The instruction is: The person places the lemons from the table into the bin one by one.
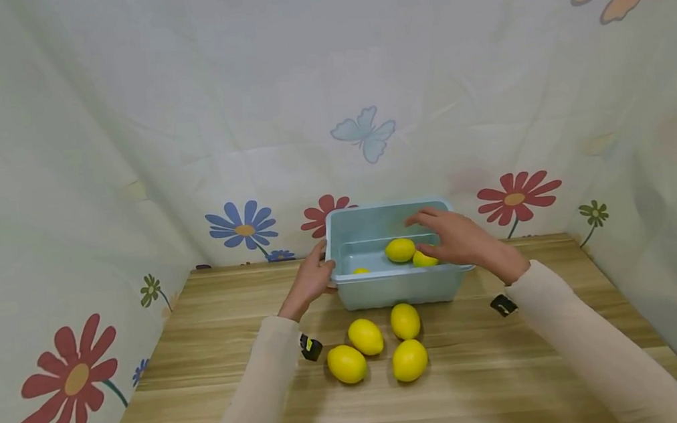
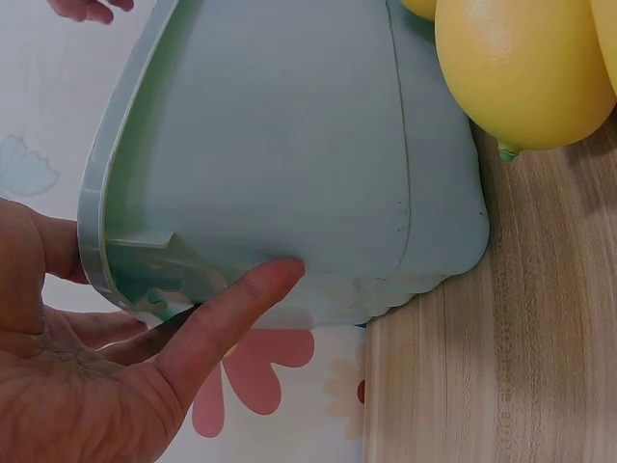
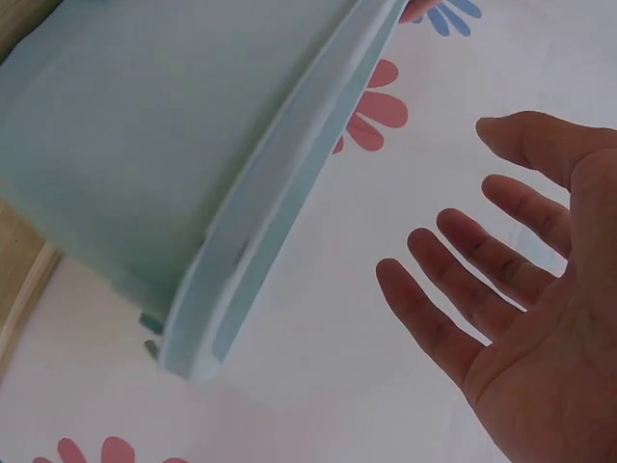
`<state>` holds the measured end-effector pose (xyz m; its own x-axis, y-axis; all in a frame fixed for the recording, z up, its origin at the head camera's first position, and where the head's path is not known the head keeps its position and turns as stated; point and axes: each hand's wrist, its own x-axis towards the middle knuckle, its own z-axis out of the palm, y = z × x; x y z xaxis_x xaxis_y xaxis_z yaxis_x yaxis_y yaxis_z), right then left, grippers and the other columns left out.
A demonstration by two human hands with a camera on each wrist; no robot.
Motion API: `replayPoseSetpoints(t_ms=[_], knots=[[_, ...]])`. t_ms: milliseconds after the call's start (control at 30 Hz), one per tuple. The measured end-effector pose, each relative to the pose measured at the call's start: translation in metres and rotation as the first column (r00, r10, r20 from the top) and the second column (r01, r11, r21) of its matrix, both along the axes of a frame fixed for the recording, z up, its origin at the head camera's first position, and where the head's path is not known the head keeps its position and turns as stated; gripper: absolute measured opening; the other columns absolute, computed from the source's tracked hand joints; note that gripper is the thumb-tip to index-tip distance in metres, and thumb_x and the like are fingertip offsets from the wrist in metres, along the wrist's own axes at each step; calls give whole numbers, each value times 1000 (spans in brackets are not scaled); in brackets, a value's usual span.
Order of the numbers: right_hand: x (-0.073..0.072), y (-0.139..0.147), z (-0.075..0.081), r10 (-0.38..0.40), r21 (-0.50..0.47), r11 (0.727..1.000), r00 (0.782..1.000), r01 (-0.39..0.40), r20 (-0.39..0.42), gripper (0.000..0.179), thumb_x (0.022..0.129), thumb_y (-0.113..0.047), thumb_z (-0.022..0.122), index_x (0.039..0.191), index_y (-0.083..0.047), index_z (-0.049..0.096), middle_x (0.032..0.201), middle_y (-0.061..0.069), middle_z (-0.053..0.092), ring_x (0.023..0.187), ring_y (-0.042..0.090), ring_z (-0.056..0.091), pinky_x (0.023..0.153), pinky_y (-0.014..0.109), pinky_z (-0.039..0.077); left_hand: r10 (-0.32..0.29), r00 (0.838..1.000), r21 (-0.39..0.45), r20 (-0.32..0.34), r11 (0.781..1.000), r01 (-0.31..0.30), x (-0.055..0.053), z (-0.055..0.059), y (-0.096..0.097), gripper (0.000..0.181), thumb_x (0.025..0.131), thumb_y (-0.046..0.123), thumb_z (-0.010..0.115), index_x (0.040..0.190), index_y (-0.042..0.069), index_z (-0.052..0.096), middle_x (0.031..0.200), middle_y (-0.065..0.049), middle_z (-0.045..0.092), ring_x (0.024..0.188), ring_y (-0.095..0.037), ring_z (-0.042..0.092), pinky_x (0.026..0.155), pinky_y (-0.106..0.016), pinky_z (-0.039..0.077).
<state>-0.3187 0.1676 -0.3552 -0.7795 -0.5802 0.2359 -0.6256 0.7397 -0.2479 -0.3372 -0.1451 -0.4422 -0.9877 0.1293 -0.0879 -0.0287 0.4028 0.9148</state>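
So the left hand (image 1: 313, 277) grips the light-blue plastic bin (image 1: 402, 290) by its left end, near the wood-grain table (image 1: 479, 374)'s far edge. Right hand (image 1: 460, 236)'s loose and empty, fingers spread above it. Three lemons (image 1: 400, 250) show inside, four more (image 1: 410, 360) sit in front.

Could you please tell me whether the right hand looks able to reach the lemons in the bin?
Probably yes: nothing covers the bin, and the right hand is empty over its open top, with lemons showing inside.
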Motion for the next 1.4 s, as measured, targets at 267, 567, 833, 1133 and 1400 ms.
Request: replayPoseSetpoints(t_ms=[267,567,833,1133,1400], knots=[[-2,18,-10,-87,-88,992,996,87,-4,50,89,-22,70,135,-11,55,134,13,58,116,32,60,98,50,53,-10,1000,10,-16,1000,10,-1,-1,0,61,101,21,43,157,23,21,156,-19,34,125,-44,53,71,-44,62],[-3,40,-23,-180,-151,973,983,175,-23,49,90,-20,68,135,-8,54,137,18,55,116,38,59,96,56,52,-5,1000,4,-4,1000,5,0,-1,0,60,101,22,44,157,23,22,156,-18,36,126,-44,53,71,-45,62],[-9,61,-36,-266,-226,934,961,277,77,53,92,-20,65,140,-6,49,142,22,50,120,44,56,92,58,53,-9,1000,9,5,1000,9,0,0,0,61,101,22,44,157,23,21,157,-18,34,125,-44,53,72,-44,62],[-12,76,-42,-328,-283,869,901,406,285,56,95,-23,61,145,-7,42,142,26,50,120,48,57,90,55,55,-8,1000,13,4,1000,8,0,0,0,60,101,23,44,157,23,21,156,-18,34,126,-44,52,73,-45,62],[-12,86,-48,-223,-396,801,838,449,498,57,98,-25,59,146,-6,37,146,29,44,123,49,54,83,49,59,-13,1000,20,2,1000,13,1,-1,0,60,101,22,43,157,23,21,157,-19,33,127,-45,52,78,-52,59]])
